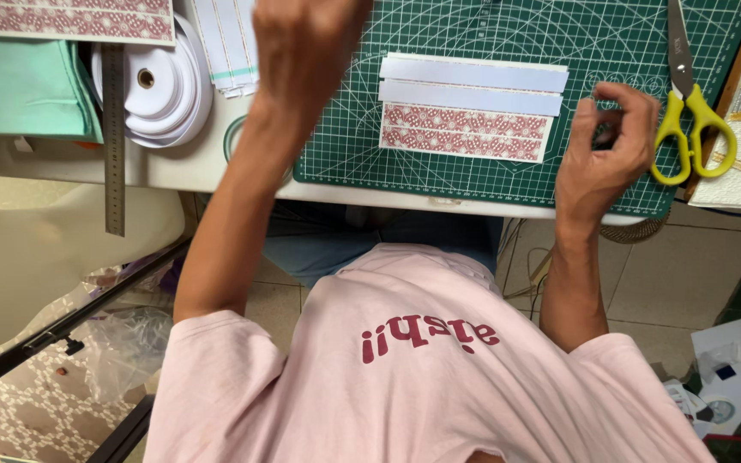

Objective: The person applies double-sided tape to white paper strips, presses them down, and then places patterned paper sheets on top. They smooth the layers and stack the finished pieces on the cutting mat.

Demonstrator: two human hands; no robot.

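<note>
Patterned pink-and-white paper strips (pixel 471 107) lie mid-frame on my green cutting mat (pixel 345 146); right hand (pixel 606 146) pinches shut on nothing beside yellow-handled scissors (pixel 688 103); left hand (pixel 302 51), top centre, grip I cannot tell

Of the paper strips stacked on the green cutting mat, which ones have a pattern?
The two lower strips, nearest the table edge, carry a red-and-white pattern; the two upper strips are plain white.

I see a pale pink short-sleeved T-shirt (pixel 413 377) with dark red lettering, blue trousers (pixel 336 244), and 2 bare forearms.
</note>
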